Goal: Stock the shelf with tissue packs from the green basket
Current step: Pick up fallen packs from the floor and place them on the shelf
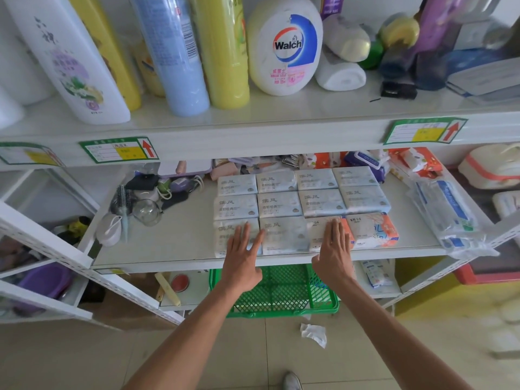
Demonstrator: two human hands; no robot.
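Observation:
Several pale blue tissue packs (278, 205) lie flat in three rows on the white middle shelf (180, 237). Two white-and-orange packs (374, 230) close the front row at the right. My left hand (243, 256) rests flat, fingers spread, over the front-left blue packs. My right hand (334, 249) lies flat on the left orange pack, fingers together. Neither hand grips anything. The green basket (284, 294) stands on the floor under the shelf's front edge, its mesh bottom showing and no packs visible in it.
Tall bottles (180, 52) and a Walch jug (284, 46) fill the upper shelf. A hairbrush, glass bowl and small items (140, 204) crowd the shelf's left; a plastic-wrapped bundle (447, 215) lies at its right. A crumpled wrapper (313, 333) lies on the floor.

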